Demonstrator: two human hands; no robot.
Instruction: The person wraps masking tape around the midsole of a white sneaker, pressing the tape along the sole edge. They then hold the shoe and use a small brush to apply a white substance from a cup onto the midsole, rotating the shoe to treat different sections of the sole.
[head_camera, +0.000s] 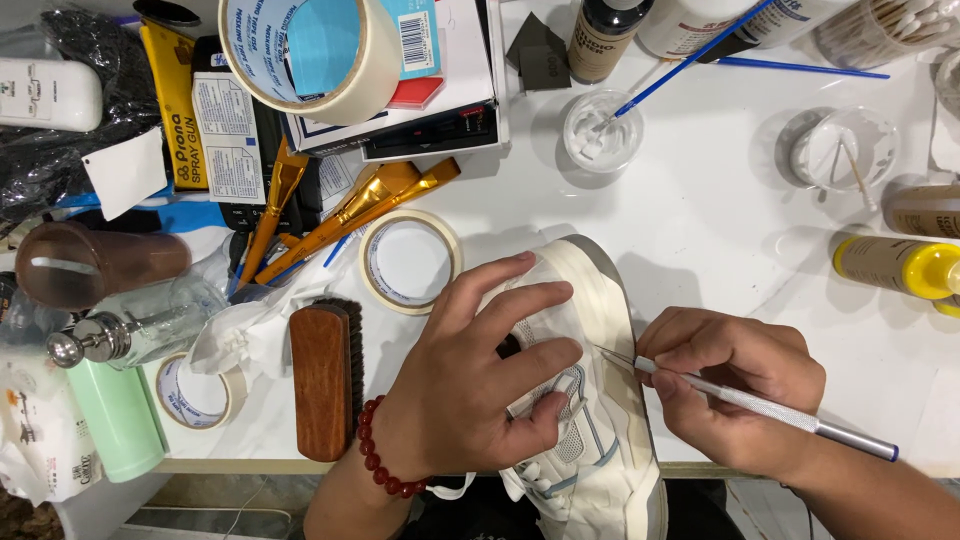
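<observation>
Looking down: white bench (720, 230) cluttered. I see white sneaker (600, 400) at near edge, sole wrapped in masking tape. Left hand (480, 380) spread flat, pressing on sneaker upper. Right hand (735, 385) pinched shut around metal scalpel (760, 405), blade tip touching taped sole edge. Wooden brush (322, 380) left of wrist, tape roll (408, 262) just beyond.

Your left hand (480, 375) hides much of the shoe's (610, 400) upper. The shoe's heel end runs off the bottom edge. The knife (745, 398) tip is too fine to make out.
</observation>
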